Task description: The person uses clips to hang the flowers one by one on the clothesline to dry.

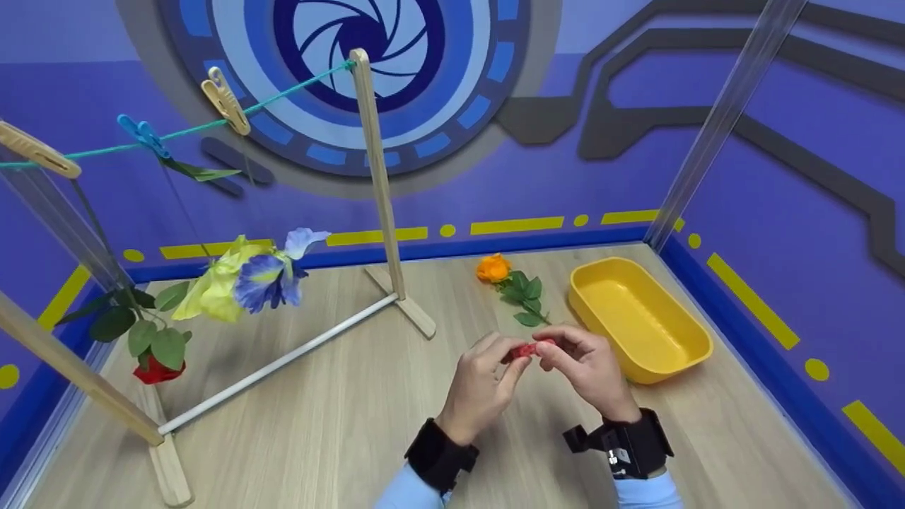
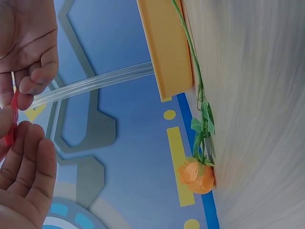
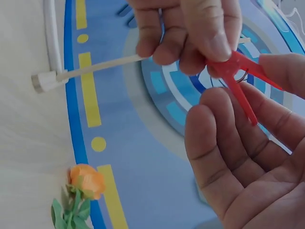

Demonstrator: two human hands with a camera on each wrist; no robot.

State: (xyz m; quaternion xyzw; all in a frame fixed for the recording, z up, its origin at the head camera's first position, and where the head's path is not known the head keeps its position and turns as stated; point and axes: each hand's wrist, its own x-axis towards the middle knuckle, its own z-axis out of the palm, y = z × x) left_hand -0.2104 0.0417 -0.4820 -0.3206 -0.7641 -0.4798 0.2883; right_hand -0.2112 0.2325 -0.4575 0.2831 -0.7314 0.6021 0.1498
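Observation:
Both hands meet over the table around a small red clothespin (image 3: 240, 86). My left hand (image 1: 488, 382) pinches one end of it between thumb and fingers. The right hand (image 1: 583, 367) holds its two spread legs, the thumb on one and fingers by the other, in the right wrist view. Just beyond the hands an orange rose (image 1: 493, 268) with green leaves lies on the table. The left wrist view shows the same rose (image 2: 198, 176), its long stem running along the yellow tray.
A yellow tray (image 1: 700, 346) stands right of the hands. On the left is a wooden frame (image 1: 378, 162) with a green cord (image 1: 297, 93), holding beige clothespins (image 1: 226, 102) and a blue one (image 1: 145, 134). A red rose (image 1: 159, 370) and yellow-and-purple flowers (image 1: 261, 283) hang head-down.

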